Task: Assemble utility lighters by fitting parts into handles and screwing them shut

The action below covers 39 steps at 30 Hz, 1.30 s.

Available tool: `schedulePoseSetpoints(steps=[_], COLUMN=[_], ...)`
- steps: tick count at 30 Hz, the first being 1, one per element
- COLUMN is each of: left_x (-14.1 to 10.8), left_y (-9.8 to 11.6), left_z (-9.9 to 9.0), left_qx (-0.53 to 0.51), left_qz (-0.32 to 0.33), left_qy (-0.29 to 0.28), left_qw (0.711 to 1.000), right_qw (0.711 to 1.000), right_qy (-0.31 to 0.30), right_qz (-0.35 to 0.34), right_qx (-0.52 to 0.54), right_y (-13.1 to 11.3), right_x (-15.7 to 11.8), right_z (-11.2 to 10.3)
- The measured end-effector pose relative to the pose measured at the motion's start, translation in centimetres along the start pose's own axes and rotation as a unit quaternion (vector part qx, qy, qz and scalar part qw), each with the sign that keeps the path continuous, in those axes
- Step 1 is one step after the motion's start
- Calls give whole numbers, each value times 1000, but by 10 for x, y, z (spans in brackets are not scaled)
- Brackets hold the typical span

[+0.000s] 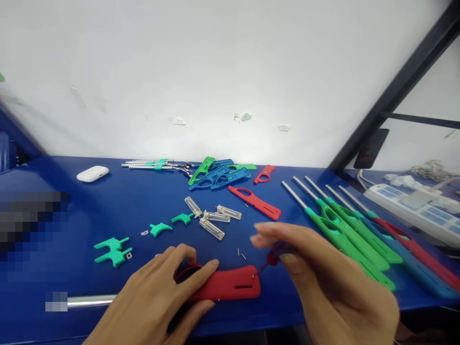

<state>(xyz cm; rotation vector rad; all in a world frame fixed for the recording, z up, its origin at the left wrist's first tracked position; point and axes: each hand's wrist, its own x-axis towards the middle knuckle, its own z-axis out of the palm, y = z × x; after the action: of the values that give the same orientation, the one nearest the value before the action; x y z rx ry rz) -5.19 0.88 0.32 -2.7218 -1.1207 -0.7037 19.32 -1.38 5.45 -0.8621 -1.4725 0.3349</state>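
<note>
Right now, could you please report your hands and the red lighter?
Left hand holds red lighter. Right hand holds screwdriver at lighter's end. Loose screws nearby.

Your left hand [154, 287] grips with its back up, fingers bent and thumb on the near side. Your right hand [334, 278] pinches, its fingers reaching left above the thumb.

4 clear tanks [212, 228], 4 loose teal triggers [160, 229], 5 lighters [362, 247] at right, 1 screwdriver [273, 258].
</note>
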Motion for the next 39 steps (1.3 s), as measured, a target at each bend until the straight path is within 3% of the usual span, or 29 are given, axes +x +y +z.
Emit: schedulePoseSetpoints(steps=[6,10,15,20,26,31,35,39], left_x=[-2,3,9,5,-2,5,8,8], left_y=[0,0,0,1,-1,1,2,1], left_z=[0,-1,-7,-5,6,-1,-3,-3], left_qx=[4,13,17,13,17,31,44,58], left_qz=[-3,10,19,13,-4,17,27,35], left_qy=[-11,23,24,25,-16,12,-14,14], left_qw=[1000,1000,999,1000,1000,999,999,998], right_qw=[999,1000,998,998,999,999,998,997], right_qy=[2,-25,-17,-49,-21,-33,-1,-28], right_qz=[-25,-3,-50,-22,-31,-28,-60,-51], right_qx=[-23,-6,-32,-28,-11,-23,-35,-54], right_y=[1,2,5,5,2,1,3,3], right_x=[0,0,-1,-3,-7,-4,-5,-7], right_z=[2,3,1,0,5,4,2,2])
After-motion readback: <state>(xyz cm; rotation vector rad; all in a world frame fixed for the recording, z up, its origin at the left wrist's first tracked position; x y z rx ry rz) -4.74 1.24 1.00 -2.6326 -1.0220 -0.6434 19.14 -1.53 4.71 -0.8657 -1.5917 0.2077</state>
